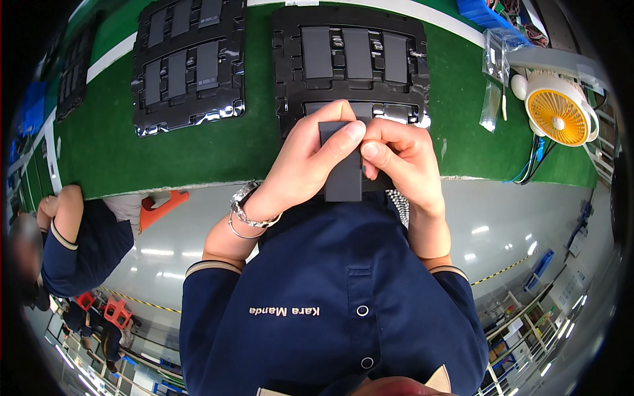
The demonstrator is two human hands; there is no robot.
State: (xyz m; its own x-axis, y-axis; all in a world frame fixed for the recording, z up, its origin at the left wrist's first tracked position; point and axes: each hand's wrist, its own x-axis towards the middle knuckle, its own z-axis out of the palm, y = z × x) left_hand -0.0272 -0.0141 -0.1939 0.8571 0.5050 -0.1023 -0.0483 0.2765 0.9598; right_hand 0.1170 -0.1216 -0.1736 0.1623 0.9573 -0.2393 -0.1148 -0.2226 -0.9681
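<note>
A flat, dark grey rectangular block is held upright in front of my chest, at the near edge of the green table. My left hand is closed around its upper left side, with the thumb lying across its face. Close against the block's upper right edge, my right hand has its thumb and fingers drawn together in a pinch. What those fingertips grip, if anything, is hidden. Just beyond my hands lies a black moulded tray with several similar dark blocks in its slots.
A second black tray with dark blocks lies left on the green table. At the right stand a yellow-and-white fan with cables, clear plastic bags and a blue bin. A co-worker sits at the left.
</note>
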